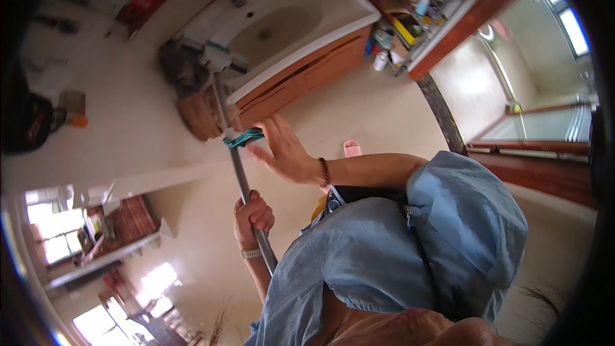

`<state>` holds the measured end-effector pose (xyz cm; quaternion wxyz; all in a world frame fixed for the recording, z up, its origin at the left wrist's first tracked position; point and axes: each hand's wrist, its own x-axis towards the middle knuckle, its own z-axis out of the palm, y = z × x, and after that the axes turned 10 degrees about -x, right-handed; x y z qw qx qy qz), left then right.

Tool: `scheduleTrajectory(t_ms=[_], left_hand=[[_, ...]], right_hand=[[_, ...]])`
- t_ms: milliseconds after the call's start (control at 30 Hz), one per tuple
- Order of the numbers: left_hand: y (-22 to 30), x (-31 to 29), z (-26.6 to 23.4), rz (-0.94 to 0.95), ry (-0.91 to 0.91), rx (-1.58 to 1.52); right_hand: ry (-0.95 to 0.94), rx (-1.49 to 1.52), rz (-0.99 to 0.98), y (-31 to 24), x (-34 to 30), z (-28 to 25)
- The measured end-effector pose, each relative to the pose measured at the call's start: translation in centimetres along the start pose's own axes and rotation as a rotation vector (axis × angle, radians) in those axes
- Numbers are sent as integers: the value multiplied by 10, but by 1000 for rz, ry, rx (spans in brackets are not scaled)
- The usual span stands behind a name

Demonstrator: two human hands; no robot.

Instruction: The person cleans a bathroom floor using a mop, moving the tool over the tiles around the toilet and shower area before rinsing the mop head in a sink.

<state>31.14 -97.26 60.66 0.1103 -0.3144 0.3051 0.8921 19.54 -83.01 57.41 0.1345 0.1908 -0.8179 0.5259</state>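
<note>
My left hand (pixel 254 216), with a watch at the wrist, is closed round the grey metal pole of a mop (pixel 241 176). The pole slants from beside my body toward the sink. Higher up it carries a teal lever (pixel 243 138). My right hand (pixel 282 148), wearing a dark beaded bracelet, reaches across to this lever. Its fingers are stretched out, and the lever's end lies against or between fingers and thumb; slight blur hides the exact contact. At the pole's far end is a blurred white and teal mop head (pixel 218 56), near the sink's left corner.
A white washbasin (pixel 282 25) tops an orange-brown cabinet (pixel 307 78). Beside it stand a brown bag (pixel 200 114) and a dark bundle (pixel 179 64). A cluttered shelf (pixel 419 9) is at the upper right. A pink slipper (pixel 352 148) lies on the pale floor (pixel 384 112).
</note>
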Motion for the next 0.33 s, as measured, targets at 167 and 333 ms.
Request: scheduleTrajectory(t_ms=[167, 333], left_hand=[[-9, 0, 9, -65, -32, 46], [-15, -6, 19, -121, -92, 126]], right_hand=[[112, 98, 139, 43, 45, -1], [-359, 165, 591, 113, 122, 43]])
